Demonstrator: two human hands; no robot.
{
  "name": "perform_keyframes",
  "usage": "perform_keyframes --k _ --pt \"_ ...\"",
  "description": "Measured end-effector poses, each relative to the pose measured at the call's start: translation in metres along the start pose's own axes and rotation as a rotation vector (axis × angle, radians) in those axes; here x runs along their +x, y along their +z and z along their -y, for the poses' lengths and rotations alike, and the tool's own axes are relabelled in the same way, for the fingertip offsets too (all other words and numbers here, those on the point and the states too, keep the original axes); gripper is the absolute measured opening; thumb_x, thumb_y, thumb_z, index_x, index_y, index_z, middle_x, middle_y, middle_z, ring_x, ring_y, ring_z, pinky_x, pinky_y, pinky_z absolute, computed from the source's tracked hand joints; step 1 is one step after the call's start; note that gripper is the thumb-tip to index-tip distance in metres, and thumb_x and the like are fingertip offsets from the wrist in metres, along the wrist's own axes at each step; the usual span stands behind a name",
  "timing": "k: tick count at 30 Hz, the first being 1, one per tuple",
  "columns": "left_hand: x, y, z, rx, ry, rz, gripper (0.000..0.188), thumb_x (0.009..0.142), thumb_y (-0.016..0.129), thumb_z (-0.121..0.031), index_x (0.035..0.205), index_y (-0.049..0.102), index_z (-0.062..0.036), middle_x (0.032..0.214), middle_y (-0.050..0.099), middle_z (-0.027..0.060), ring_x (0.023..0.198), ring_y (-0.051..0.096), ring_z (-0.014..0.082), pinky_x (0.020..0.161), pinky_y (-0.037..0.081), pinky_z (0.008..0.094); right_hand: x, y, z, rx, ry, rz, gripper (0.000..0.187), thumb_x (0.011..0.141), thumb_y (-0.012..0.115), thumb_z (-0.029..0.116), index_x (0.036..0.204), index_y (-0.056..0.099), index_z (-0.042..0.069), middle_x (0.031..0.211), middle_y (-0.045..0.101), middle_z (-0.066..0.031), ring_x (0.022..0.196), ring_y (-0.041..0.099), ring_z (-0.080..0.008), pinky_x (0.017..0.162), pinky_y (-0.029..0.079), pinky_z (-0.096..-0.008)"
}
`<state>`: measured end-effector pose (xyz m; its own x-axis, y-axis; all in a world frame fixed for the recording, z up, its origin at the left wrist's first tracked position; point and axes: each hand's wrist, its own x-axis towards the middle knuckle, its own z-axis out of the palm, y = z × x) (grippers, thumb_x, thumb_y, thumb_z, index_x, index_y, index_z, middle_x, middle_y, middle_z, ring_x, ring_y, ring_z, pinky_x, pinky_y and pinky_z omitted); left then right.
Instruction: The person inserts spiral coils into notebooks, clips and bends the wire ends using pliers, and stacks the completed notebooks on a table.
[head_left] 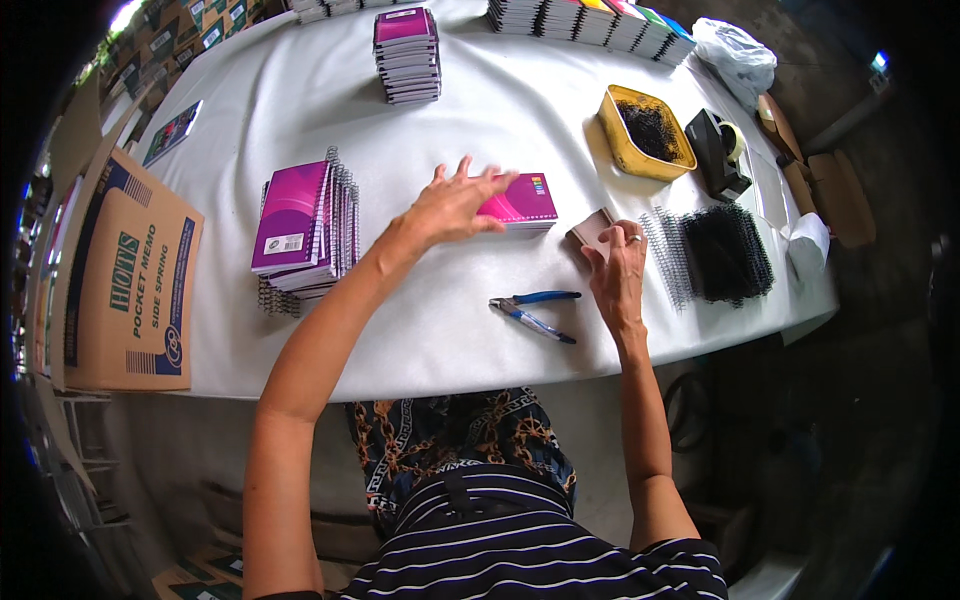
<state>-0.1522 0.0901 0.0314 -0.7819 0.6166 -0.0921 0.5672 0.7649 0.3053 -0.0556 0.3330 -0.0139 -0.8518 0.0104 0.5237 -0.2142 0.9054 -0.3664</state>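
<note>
My left hand point(462, 207) reaches over a purple pocket notebook point(528, 199), its fingers spread and slightly blurred. The fingertips overlap the notebook's left part; whether they touch it I cannot tell. My right hand point(622, 262), with a ring on one finger, has its fingers curled at a small flat brown block point(590, 228) on the table. Between my hands and nearer to me lie blue-handled pliers point(535, 314). On the left, a stack of purple notebooks point(292, 215) has wire coils sticking out along the edges. Right of my right hand sits a pile of black spiral wires point(728, 255).
A yellow tub point(610, 135) of black bits and a black tape dispenser point(712, 155) stand at the right. Farther back are a purple notebook stack point(408, 60) and a row of notebooks point(590, 22). A cardboard box point(135, 280) borders the white-covered table point(430, 340) at left.
</note>
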Motion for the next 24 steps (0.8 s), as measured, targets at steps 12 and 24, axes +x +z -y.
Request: perform_keyframes --k 12,24 --pt "0.013 0.002 0.086 -0.719 -0.288 0.174 0.085 0.092 0.036 -0.073 0.126 0.060 0.0015 0.125 0.062 0.0215 0.120 0.057 0.0315 0.101 0.045 0.0460 0.046 0.059 0.049 1.396 0.553 0.475 0.058 0.101 0.049 0.045 0.133 0.046 -0.003 0.120 0.059 -0.0142 0.112 0.057 -0.0204 0.098 0.045 -0.0357" --pt "-0.056 0.049 -0.025 -1.759 -0.131 -0.096 0.090 0.091 0.068 -0.039 0.155 0.013 -0.0060 0.160 0.005 0.0235 0.148 0.007 0.0299 0.117 0.016 0.0478 0.168 0.095 0.025 0.440 0.059 0.882 0.037 0.073 0.082 0.029 0.097 0.073 0.003 0.088 0.070 -0.0057 0.080 0.061 -0.0124 0.070 0.047 -0.0280"
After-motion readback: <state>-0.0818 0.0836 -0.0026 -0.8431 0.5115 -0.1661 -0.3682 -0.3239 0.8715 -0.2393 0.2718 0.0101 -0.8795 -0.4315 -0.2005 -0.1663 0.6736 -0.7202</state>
